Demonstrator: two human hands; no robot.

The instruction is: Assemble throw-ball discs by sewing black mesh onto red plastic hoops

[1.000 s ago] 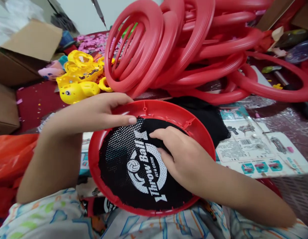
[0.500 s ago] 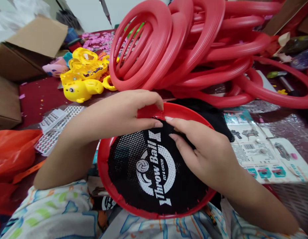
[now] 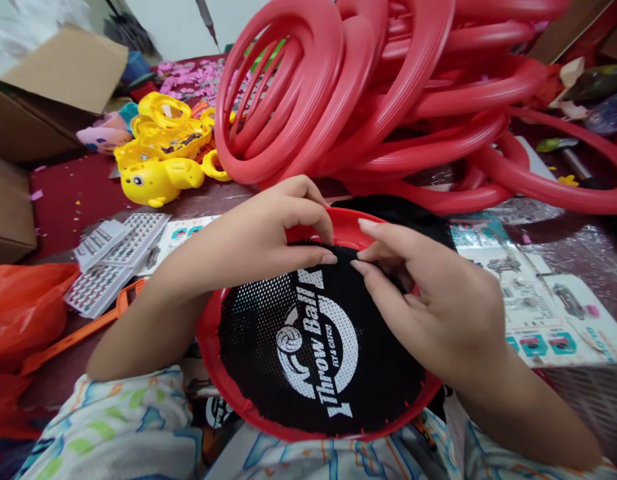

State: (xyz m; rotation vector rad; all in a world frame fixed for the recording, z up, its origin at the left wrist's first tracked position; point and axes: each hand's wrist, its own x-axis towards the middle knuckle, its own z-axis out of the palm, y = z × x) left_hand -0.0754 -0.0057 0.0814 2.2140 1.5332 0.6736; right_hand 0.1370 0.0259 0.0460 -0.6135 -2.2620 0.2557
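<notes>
A red plastic ring [image 3: 208, 337] rests on my lap, with a black mesh net [image 3: 388, 373] stretched across it. White lettering on the net reads "Throw Ball". Small red pegs along the ring's near edge poke through the mesh. At the far edge, my left hand [image 3: 288, 230] pinches the net's border between thumb and fingers. Close beside it, my right hand [image 3: 433, 287] also pinches the mesh edge, its index finger raised over the ring. Another piece of black mesh [image 3: 413, 210] lies behind the ring.
Many red rings [image 3: 413, 120] are heaped ahead. Yellow toy parts [image 3: 161, 173] lie to their left, near a cardboard box [image 3: 63, 73]. Trays of small parts [image 3: 113, 260], an orange strip [image 3: 78, 337] and an orange bag [image 3: 28, 307] are at left. Printed cardboard [image 3: 548, 300] lies at right.
My right hand has shifted right and lifted its index finger, and the gap between the hands has widened slightly. My left fingers have curled down closer to the net's border.
</notes>
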